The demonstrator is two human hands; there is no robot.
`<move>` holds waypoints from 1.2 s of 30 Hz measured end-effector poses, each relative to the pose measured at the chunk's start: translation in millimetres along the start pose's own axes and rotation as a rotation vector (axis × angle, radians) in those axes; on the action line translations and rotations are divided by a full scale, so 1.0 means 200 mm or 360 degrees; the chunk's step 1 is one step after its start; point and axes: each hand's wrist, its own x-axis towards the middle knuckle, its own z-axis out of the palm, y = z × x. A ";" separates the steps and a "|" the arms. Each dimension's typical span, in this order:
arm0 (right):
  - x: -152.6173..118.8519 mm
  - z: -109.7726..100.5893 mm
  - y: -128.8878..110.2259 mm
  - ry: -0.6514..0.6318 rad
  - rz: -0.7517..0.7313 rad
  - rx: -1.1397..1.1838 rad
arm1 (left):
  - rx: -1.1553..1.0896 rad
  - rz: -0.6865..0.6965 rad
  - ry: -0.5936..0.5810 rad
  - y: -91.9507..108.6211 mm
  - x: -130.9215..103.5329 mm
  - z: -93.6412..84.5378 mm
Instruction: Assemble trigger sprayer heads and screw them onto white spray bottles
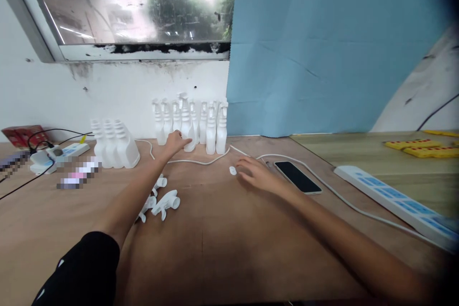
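My left hand (177,143) reaches to the group of white spray bottles at the back, at the lower part of a bottle (186,126) with a trigger head. Its thumb points right and its other fingers are bent; whether it grips the bottle cannot be made out. My right hand (256,173) is low over the table with its fingers apart and nothing in them, just right of a small white disc (233,170). Several loose white trigger heads (167,203) lie near my left forearm, partly hidden by it.
White bottles without heads (116,146) stand at the back left. A dark-screened phone (298,177) and a power strip (394,196) lie to the right. A white cable (201,162) crosses the table. Yellow packets (430,152) are at the far right.
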 end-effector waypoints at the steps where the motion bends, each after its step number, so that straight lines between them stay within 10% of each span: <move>1: -0.02 0.05 0.03 0.0016 -0.0004 -0.0091 | 0.0028 -0.0010 0.0004 0.00 0.01 0.03; 22: -0.08 0.26 0.07 0.0033 0.0041 -0.0069 | 0.0228 0.0066 -0.0176 0.09 0.03 0.34; 29: -0.08 0.28 0.09 0.0043 0.0041 -0.0077 | 0.0380 0.0397 -0.0429 0.07 -0.16 0.04; 36: -0.08 0.30 0.11 0.0046 0.0040 -0.0127 | 0.0735 0.0849 -0.0678 0.03 -0.73 -0.33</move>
